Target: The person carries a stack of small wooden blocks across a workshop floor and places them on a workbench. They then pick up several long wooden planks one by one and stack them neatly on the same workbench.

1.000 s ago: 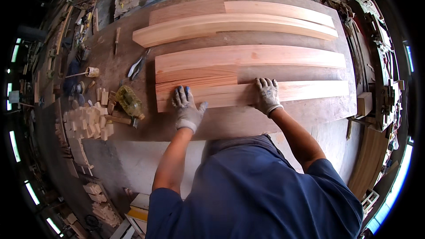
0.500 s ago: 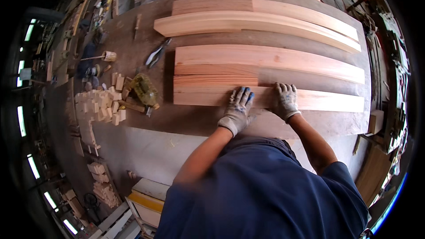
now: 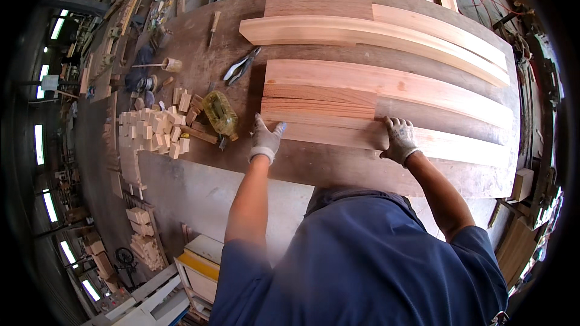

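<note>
At your left, a heap of pale, squared wood blocks (image 3: pixel 154 127) lies beside a translucent yellow-green plastic bottle (image 3: pixel 220 113), with a wooden-handled hammer (image 3: pixel 199 134) just on its near side; farther off are a stained cup (image 3: pixel 172 65) with a stick in it and dark-and-silver pliers (image 3: pixel 241 66). Your left hand (image 3: pixel 266 140), in a worn whitish glove smudged blue at the fingertips, is spread loosely at the left end of the long, smooth near board (image 3: pixel 338 136), thumb apart from the fingers. Between that and the pinkish far board (image 3: pixel 374 81), a short board (image 3: pixel 320 93) with dark streaky grain fills the left part. Your right hand (image 3: pixel 400 139), gloved alike, lies palm down across the near board's middle, thumb toward its near edge; you can't tell from here whether it grips. Your left glove covers the near board's corner, its fingertips' contact is hard to make out, and the hammer's head is partly hidden. All these boards rest on a broad, scuffed brown tabletop (image 3: pixel 290 160), with another group of pale planks (image 3: pixel 374 30) on its far side, in a cluttered workshop with stacked timber at your right.
</note>
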The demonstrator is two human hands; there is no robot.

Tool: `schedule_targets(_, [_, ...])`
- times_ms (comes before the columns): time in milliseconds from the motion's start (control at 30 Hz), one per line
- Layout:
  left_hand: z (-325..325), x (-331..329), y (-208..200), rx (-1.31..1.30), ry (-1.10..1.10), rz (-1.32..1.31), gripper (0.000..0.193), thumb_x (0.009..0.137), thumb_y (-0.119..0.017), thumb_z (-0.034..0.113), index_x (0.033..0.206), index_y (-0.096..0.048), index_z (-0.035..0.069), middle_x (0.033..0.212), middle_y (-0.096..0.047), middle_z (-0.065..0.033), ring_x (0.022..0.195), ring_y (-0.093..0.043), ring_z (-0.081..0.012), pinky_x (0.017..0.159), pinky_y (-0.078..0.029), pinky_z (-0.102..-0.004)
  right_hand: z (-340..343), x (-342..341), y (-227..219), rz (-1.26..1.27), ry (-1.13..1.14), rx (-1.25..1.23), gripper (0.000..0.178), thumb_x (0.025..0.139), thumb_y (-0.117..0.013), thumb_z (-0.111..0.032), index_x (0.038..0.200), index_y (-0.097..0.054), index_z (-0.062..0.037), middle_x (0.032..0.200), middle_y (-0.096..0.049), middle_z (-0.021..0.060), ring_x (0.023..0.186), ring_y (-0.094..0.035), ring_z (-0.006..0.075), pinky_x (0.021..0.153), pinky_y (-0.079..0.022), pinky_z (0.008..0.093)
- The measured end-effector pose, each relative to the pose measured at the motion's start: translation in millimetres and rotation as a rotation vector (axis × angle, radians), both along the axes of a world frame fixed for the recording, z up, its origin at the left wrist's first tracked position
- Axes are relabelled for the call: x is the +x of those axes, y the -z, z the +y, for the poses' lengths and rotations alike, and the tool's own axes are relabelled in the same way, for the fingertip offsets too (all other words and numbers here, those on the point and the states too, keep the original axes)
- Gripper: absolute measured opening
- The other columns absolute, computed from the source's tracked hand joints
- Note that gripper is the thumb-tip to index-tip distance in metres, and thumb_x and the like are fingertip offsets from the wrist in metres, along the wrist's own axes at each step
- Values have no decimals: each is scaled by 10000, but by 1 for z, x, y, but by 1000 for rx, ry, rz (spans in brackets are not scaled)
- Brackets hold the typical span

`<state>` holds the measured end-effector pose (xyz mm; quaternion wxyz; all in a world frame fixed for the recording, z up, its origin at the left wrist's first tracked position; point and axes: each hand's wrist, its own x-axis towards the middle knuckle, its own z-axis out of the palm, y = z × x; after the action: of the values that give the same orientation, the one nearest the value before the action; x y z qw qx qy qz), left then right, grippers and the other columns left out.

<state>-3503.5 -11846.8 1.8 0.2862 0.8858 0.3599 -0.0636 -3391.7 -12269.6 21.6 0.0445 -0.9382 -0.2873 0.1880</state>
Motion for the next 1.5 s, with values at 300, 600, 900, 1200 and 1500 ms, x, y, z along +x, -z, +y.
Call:
schedule_targets(300, [-11,-46,-18,-135,-77,-14,725,797,-915,370,1331,-621,-23,1303,-709,-245,1210,-685,-389,1052,-533,-440,-17,-27,3,105,-30,-65,1020,601,-960,-429,1423,-516,-20,1336,-600,211,1276,-556,394,1101,-422,504])
schedule_targets(600, [-11,-40,-17,50,-206,174,690,842,-803,628,1094,-703,-7,1162,-743,-270,1080,-710,-438,957,-557,-485,-28,-34,-10,140,-91,-29,1219,557,-998,-485,1532,-439,-15,1425,-578,207,1356,-526,393,1156,-395,511])
schedule_targets(900, [14,-24,11,-7,-236,9,636,985,-643,634,921,-752,10,937,-749,-267,894,-708,-444,841,-540,-498,-44,-43,9,6,-91,79,936,631,-894,-295,1426,-485,-17,1334,-592,197,1239,-551,406,1068,-428,523])
schedule_targets(1200, [35,15,60,-384,-473,-295,498,959,-774,426,1065,-765,-61,983,-769,-105,915,-663,-191,878,-519,-395,-74,-68,-4,-299,-81,301,875,674,-877,-220,1440,-491,-47,1398,-561,182,1306,-526,386,1098,-420,528])
schedule_targets(1500, [-4,38,-23,-727,-289,-708,88,960,-775,126,1004,-753,53,943,-724,5,880,-621,-88,907,-509,-328,-79,-25,-1,-359,-50,180,448,757,-789,-181,1167,-621,-116,1041,-685,96,1010,-617,337,851,-475,497])
